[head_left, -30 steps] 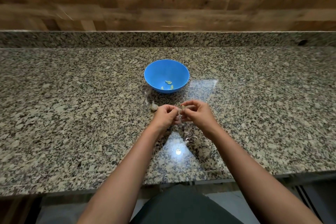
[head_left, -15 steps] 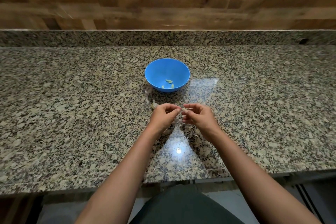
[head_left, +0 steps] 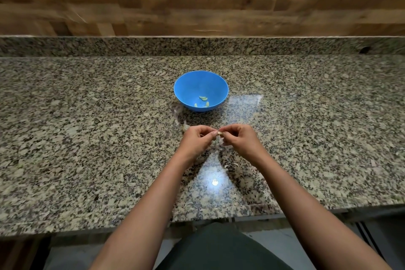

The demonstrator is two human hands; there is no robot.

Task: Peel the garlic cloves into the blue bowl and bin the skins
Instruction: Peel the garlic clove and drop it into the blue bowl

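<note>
A blue bowl (head_left: 192, 85) sits mid-counter with several pale peeled garlic cloves (head_left: 203, 98) at its bottom. Just in front of it my left hand (head_left: 196, 140) and my right hand (head_left: 240, 140) meet fingertip to fingertip, both pinching one small garlic clove (head_left: 219, 133) between them. Most of that clove is hidden by my fingers. An unpeeled clove (head_left: 185, 127) lies on the counter, touching the far left side of my left hand. Thin bits of garlic skin (head_left: 234, 164) lie on the granite under and behind my hands.
The speckled granite counter (head_left: 87, 138) runs the full width, with a low granite upstand and a wooden wall behind. A bright lamp reflection (head_left: 214, 182) shines near the front edge. No bin is in view.
My hands have shifted slightly apart and their fingers have reworked their pinch on the clove. The bowl and the loose clove have stayed put.
</note>
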